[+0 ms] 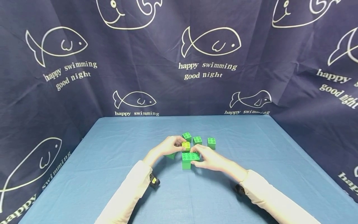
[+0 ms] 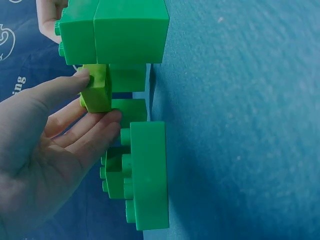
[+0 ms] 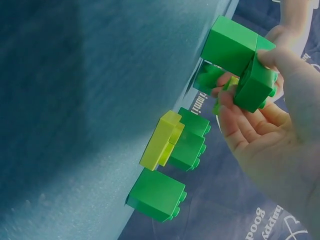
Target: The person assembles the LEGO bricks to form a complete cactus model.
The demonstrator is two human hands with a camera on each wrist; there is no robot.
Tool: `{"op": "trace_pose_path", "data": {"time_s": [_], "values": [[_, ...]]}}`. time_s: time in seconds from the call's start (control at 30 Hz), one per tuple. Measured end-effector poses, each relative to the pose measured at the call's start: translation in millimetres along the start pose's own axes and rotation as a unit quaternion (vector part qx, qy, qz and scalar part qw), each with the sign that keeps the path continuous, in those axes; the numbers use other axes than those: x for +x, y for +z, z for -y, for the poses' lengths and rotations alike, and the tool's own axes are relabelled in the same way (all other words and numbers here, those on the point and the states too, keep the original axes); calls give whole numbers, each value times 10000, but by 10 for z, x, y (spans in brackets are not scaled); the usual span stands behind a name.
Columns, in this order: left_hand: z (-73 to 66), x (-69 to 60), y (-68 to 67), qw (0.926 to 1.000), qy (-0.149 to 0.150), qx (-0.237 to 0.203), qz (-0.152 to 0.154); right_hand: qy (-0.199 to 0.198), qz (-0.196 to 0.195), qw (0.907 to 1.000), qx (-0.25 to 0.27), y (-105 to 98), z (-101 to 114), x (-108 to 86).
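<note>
My left hand [image 1: 171,145] pinches a small yellow-green toy building brick [image 1: 185,146] between thumb and fingers, held above the table in the left wrist view. Just in front of it stands a green stack: a long green brick [image 1: 190,156] on top of a green block [image 1: 186,165]. My right hand [image 1: 209,158] grips the long brick, thumb on the near side and fingers on the far side. In the right wrist view, this upper brick [image 3: 257,84] juts out past the lower block [image 3: 230,45]. The two hands are close together but apart.
Behind the hands stand several green bricks [image 1: 211,143]. Another green brick [image 1: 170,155] lies partly under my left hand. A flat yellow brick [image 3: 162,140] shows in the right wrist view. Dark blue printed cloth [image 1: 167,68] hangs around the blue table [image 1: 126,130].
</note>
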State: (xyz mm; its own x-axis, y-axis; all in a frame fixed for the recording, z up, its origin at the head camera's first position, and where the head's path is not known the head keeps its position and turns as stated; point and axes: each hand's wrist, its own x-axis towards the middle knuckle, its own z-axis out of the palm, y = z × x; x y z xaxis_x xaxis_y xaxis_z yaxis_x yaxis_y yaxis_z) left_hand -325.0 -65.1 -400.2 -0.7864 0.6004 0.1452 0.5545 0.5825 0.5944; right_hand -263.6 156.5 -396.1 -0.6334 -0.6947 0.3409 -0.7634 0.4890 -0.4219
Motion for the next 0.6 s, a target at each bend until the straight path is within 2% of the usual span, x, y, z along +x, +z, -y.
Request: {"op": "trace_pose_path", "data": {"time_s": [0.6], "values": [[35, -129, -63, 9977, 8, -450, -517, 1, -182, 9996, -231, 16, -32, 13]]}}
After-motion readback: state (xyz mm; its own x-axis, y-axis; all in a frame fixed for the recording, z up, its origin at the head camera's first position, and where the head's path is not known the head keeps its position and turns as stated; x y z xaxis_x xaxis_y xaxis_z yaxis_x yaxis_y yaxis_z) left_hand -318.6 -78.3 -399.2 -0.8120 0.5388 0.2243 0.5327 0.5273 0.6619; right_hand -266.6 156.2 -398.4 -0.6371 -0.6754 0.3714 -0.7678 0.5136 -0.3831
